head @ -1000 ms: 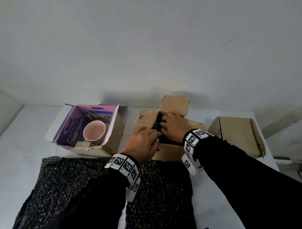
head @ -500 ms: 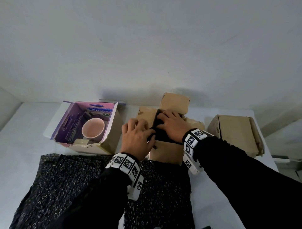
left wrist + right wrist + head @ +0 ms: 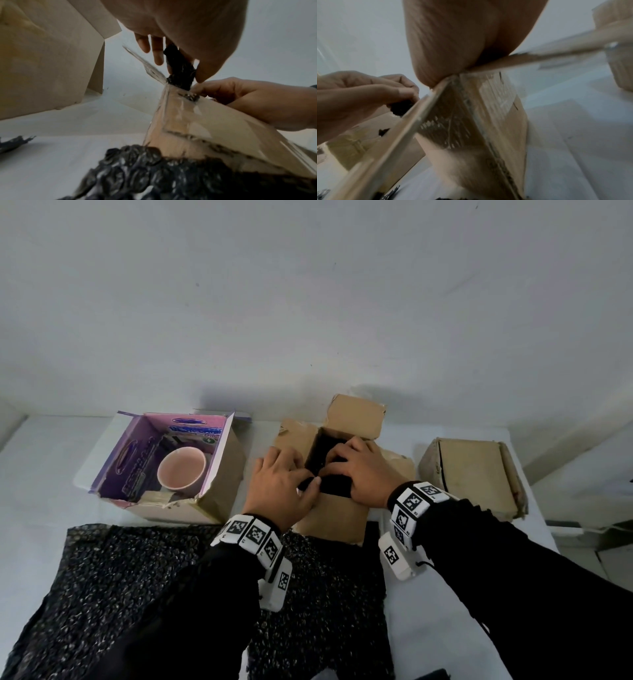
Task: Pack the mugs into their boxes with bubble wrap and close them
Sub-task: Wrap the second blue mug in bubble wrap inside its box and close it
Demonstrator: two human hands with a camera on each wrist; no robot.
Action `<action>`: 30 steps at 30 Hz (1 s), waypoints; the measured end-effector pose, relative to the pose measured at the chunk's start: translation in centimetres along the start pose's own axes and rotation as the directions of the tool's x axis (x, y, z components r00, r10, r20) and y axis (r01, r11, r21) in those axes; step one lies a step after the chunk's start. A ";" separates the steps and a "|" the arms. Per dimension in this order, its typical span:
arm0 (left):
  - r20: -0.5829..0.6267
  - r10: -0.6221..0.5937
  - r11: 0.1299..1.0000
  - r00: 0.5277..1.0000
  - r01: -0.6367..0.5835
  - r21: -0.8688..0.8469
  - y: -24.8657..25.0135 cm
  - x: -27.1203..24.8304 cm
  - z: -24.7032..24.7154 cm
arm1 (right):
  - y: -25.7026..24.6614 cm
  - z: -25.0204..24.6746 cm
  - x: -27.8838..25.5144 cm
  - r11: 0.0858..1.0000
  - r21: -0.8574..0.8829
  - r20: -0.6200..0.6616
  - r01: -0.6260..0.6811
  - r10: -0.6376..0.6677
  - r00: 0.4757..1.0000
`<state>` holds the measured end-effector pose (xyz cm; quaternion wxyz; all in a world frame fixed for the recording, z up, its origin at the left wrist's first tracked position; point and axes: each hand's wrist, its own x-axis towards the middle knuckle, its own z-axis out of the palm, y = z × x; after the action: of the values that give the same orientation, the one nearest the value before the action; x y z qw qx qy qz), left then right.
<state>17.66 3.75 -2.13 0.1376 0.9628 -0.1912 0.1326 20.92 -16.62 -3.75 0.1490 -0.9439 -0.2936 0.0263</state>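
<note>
An open brown box (image 3: 337,517) stands mid-table with black bubble wrap (image 3: 337,491) stuffed inside; any mug in it is hidden. My left hand (image 3: 308,484) lies over the box's left flap and pinches a bunched end of the wrap (image 3: 180,67) between thumb and fingers. My right hand (image 3: 334,463) reaches over the box's right edge, with fingers curled down into the wrap. A pink mug (image 3: 181,470) stands upright and unwrapped in the open purple-lined box (image 3: 219,494) at the left.
A closed brown box (image 3: 476,474) sits at the right. A large sheet of black bubble wrap (image 3: 137,594) is spread over the near table under my forearms. The white wall runs close behind the boxes, and the table edge falls off at the right.
My left hand slid from the wrap onto the left flap and now pinches the wrap's end at the box's near-left corner. My right hand stayed in the box opening.
</note>
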 end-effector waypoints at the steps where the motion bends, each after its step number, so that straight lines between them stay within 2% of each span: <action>1: 0.004 0.027 1.000 1.000 -0.027 0.000 0.0 -0.3 0.0 | 0.0 -0.1 -0.2 1.000 -0.014 0.002 0.001 -0.001 1.000; 4: 0.018 0.082 0.996 0.996 -0.082 -0.025 -0.5 -1.1 0.1 | -0.5 -0.6 -0.1 0.997 -0.075 0.056 0.029 -0.025 0.998; 8: -0.014 0.085 0.994 0.996 -0.085 -0.075 -0.8 -0.8 -0.1 | -1.2 -1.5 1.3 0.982 -0.166 0.226 0.095 -0.055 0.973; 11: -0.036 0.032 0.998 0.999 -0.029 0.064 -0.6 -0.8 0.0 | -1.6 -1.8 1.8 0.972 -0.224 0.276 0.068 -0.004 0.961; 13: -0.004 0.009 0.997 1.000 -0.009 0.071 -0.8 -0.6 0.0 | -2.2 -1.7 1.7 0.955 -0.294 0.283 0.038 0.049 0.958; 15: 0.047 0.039 0.998 0.998 -0.041 0.043 -1.0 -0.3 0.0 | -2.8 -1.4 1.7 0.944 -0.330 0.287 -0.014 0.114 0.951; 19: 0.108 0.129 0.988 0.986 -0.137 0.072 -0.4 -0.9 -0.4 | -3.0 -1.1 2.1 0.965 -0.254 0.259 -0.068 0.136 0.956; 22: 0.154 0.089 0.972 0.984 -0.119 0.203 0.4 -1.7 -0.7 | -2.4 -1.2 2.1 0.991 0.024 0.136 -0.132 0.128 0.982; 24: 0.159 0.048 0.966 0.986 -0.087 0.244 0.9 -1.9 -0.7 | -1.9 -0.8 1.8 0.985 0.142 0.073 -0.098 0.088 0.993; 26: 0.137 0.020 0.969 0.990 -0.053 0.242 1.2 -1.9 -0.7 | -1.5 -0.3 1.4 0.996 0.076 0.104 -0.049 0.041 0.994; 30: 0.180 -0.006 0.967 0.984 -0.040 0.251 1.1 -1.8 -0.6 | -1.6 -0.7 1.4 0.996 -0.080 0.196 -0.044 0.059 0.979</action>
<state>15.51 3.60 -1.87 -0.0058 0.9788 -0.1924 0.0699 21.31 -14.75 -2.50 0.0825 -0.9488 -0.2830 0.1131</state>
